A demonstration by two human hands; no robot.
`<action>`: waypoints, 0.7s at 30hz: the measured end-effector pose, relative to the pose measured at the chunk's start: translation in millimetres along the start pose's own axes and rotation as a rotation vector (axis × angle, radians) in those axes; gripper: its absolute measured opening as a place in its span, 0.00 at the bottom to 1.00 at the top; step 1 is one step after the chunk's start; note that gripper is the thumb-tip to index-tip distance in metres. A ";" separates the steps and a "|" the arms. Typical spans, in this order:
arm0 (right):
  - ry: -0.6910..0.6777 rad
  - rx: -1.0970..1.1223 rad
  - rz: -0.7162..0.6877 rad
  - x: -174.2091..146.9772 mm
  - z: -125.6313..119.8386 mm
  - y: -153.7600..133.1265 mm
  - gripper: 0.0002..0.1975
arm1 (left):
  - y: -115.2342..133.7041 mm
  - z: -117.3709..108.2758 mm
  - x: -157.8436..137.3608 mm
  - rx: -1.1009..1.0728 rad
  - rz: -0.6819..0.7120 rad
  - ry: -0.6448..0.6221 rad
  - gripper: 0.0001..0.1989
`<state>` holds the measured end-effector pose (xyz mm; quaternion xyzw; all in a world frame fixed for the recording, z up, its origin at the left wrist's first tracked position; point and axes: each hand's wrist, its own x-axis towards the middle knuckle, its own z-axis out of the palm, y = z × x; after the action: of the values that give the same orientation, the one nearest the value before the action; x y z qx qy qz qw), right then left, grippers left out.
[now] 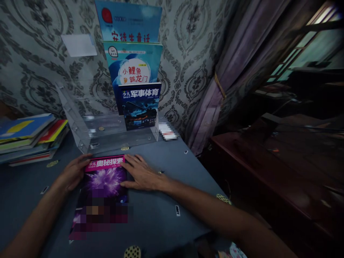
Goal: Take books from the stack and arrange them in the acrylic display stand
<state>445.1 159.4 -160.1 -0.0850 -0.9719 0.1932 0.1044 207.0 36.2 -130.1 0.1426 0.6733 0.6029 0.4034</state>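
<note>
A book with a purple burst on its dark cover and a pink title band (107,181) lies on the grey-blue table, its lower part pixelated. My left hand (75,172) rests at the book's upper left edge, fingers stretched along the corner. Across the upper right edge lies my right hand (142,173), fingers spread and thumb on the cover. Just behind, a clear acrylic rack (123,139) holds a dark blue book (141,109) in front, a teal book (134,62) behind it and a tall blue book (130,21) at the back.
Several books (27,134) are stacked at the table's left. A small pixelated white item (168,132) lies right of the rack. Beyond the table's right edge are a tied purple curtain (215,75) and a dark red piece of furniture (255,175). Patterned wallpaper (185,53) covers the wall.
</note>
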 end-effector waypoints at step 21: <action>0.363 1.244 0.318 25.2 20.1 39.6 0.24 | -11.5 14.4 -3.1 -0.069 -0.021 -0.066 0.14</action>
<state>421.0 193.5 -189.6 -0.1823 -0.6218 0.7136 0.2664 222.7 41.5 -138.8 0.1413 0.6400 0.6163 0.4365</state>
